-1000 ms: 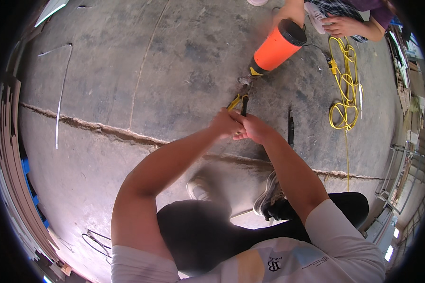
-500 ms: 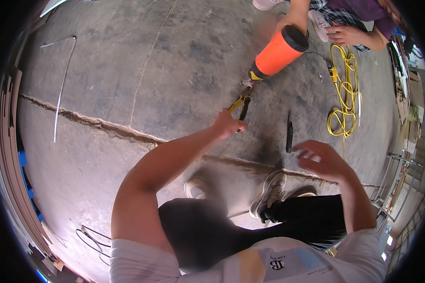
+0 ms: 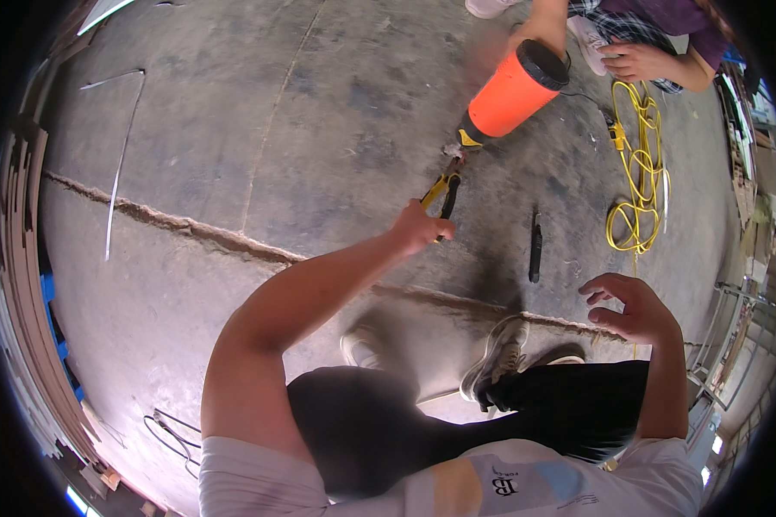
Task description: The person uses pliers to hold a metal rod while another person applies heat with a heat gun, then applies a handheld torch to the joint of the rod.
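1. Yellow and black handles mark the pliers (image 3: 451, 191), which sit in my left grip (image 3: 421, 229) out over the grey concrete floor (image 3: 345, 155), with their nose pointing away from me.
2. My left grip is closed around the lower ends of both handles, my arm stretched forward to reach them.
3. My right grip (image 3: 635, 312) is loose and half spread, fingers curled, raised on a bent arm well apart from the pliers.
4. At the pliers' tip is a small pale piece (image 3: 453, 150); it is too small for me to tell what it is, or whether the jaws pinch it.
5. Just beyond, the narrow yellow-and-black end of an orange cylindrical tool (image 3: 510, 96) points at that piece, its wide black cap tilted up and away.
6. A co-worker's forearm (image 3: 547, 19) reaches behind the cap, the hand there partly hidden; the other hand (image 3: 636, 63) hangs beside a pale shoe (image 3: 588, 43).
7. Between my right grip and the pliers, a slim black tool (image 3: 535, 250) lies on the floor.
8. Farther right lies a loosely looped yellow cord (image 3: 638, 161); far left, a bent white strip (image 3: 121, 164).
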### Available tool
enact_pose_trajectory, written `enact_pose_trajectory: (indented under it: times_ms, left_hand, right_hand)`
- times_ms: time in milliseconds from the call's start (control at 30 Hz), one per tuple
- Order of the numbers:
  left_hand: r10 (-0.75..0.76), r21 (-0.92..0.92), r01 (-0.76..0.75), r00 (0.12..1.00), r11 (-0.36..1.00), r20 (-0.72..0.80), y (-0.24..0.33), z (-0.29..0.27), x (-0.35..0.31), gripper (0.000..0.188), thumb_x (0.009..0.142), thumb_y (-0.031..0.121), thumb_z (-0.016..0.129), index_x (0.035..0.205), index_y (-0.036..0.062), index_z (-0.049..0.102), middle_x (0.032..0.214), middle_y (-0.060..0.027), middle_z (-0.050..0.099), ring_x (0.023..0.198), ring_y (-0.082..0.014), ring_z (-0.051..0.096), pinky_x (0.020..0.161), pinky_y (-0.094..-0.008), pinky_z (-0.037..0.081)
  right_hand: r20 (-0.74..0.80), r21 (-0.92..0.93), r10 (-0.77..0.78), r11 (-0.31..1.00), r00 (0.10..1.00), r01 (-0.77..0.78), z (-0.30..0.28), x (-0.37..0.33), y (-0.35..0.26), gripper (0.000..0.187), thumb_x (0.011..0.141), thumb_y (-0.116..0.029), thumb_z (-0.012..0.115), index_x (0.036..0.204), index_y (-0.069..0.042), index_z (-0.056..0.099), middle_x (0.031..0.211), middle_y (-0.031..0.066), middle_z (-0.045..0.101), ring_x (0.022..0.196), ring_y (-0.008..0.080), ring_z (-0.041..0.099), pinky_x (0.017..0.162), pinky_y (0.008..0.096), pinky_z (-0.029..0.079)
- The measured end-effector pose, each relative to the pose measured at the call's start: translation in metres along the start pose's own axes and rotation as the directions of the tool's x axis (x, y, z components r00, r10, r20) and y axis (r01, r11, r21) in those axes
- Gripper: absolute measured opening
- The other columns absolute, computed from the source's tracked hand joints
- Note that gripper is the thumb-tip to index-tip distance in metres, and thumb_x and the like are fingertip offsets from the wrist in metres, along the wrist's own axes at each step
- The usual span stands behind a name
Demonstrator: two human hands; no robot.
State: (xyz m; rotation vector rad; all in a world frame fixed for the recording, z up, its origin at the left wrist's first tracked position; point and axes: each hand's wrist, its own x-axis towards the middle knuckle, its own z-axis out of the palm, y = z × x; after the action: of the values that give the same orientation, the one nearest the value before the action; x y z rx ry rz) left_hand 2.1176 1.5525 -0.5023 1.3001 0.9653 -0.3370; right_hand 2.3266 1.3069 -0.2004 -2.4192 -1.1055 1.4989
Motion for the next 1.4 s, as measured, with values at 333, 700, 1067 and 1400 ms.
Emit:
enact_pose_trajectory:
  times_ms: [333,700,1067,1400]
  left_hand:
    - [0.004,0.0,-0.004,1.0,1.0,-0.02,-0.007,-0.003,-0.006,0.09,0.063,0.032,0.088,0.129,-0.0142,0.048,0.1,-0.0205,0.066,0.091,-0.0285,0.067,0.077,-0.0393,0.053]
    - [-0.025,-0.049,0.025,1.0,0.998,0.005,0.005,-0.002,-0.013,0.087,0.067,0.03,0.086,0.13,-0.016,0.049,0.104,-0.0213,0.066,0.096,-0.0282,0.065,0.081,-0.0389,0.052]
    - [0.008,-0.049,-0.009,1.0,0.999,-0.019,0.007,-0.007,-0.018,0.086,0.068,0.036,0.087,0.127,-0.0156,0.051,0.105,-0.0212,0.066,0.097,-0.0283,0.065,0.082,-0.0394,0.052]
    - [0.021,-0.059,-0.023,0.999,0.998,-0.033,0.008,-0.008,-0.02,0.085,0.068,0.037,0.087,0.125,-0.0151,0.051,0.105,-0.0204,0.066,0.096,-0.0278,0.065,0.084,-0.039,0.052]
  right_hand:
    - [0.007,-0.06,0.041,0.997,0.999,-0.041,0.002,0.004,0.003,0.038,0.087,-0.027,0.076,0.119,-0.006,0.073,0.116,0.0124,0.073,0.105,0.0262,0.071,0.092,0.0392,0.055]
    - [0.008,-0.083,0.035,0.996,0.999,-0.034,0.002,0.003,0.002,0.035,0.087,-0.025,0.076,0.115,-0.004,0.072,0.114,0.0125,0.073,0.102,0.0267,0.071,0.091,0.0393,0.055]
    - [0.021,-0.085,0.025,0.996,0.999,-0.023,0.003,0.006,0.005,0.036,0.087,-0.025,0.076,0.117,-0.004,0.072,0.115,0.0133,0.073,0.103,0.027,0.071,0.09,0.0394,0.055]
    - [0.022,-0.085,0.015,0.996,1.0,-0.013,0.004,0.005,0.005,0.035,0.087,-0.024,0.076,0.116,-0.004,0.072,0.115,0.0128,0.073,0.103,0.0267,0.072,0.092,0.0392,0.055]
